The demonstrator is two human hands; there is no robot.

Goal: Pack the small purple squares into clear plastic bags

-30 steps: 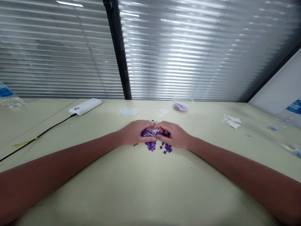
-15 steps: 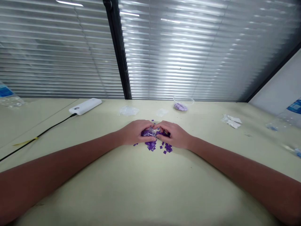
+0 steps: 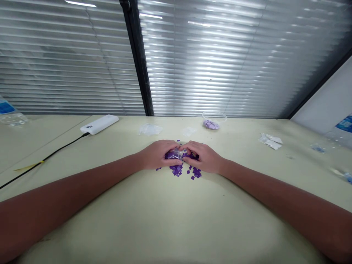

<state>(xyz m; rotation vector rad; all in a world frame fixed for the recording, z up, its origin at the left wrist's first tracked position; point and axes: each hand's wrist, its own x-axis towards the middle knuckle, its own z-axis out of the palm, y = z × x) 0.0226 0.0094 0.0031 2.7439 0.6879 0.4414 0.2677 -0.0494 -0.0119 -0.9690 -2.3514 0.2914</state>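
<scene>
My left hand [image 3: 156, 154] is closed round a small clear plastic bag [image 3: 173, 154] with purple pieces in it, thumb in front and fingers behind. Facing it, my right hand [image 3: 206, 157] curls its fingers and thumb round some small purple square pieces [image 3: 191, 156] at the bag's right end. Its fingertips nearly meet those of the left, and whether they also touch the bag I cannot tell. Loose purple squares [image 3: 196, 172] lie on the table just below both hands, with a few behind them.
On the pale table [image 3: 176, 212], a round clear container [image 3: 222, 116] with lilac pieces [image 3: 211, 125] stands at the back. Clear plastic wrappers [image 3: 150, 129] lie left of it. A white power bank [image 3: 100, 124] with a black cable [image 3: 60, 146] is at the left, torn white scraps [image 3: 271, 141] at the right.
</scene>
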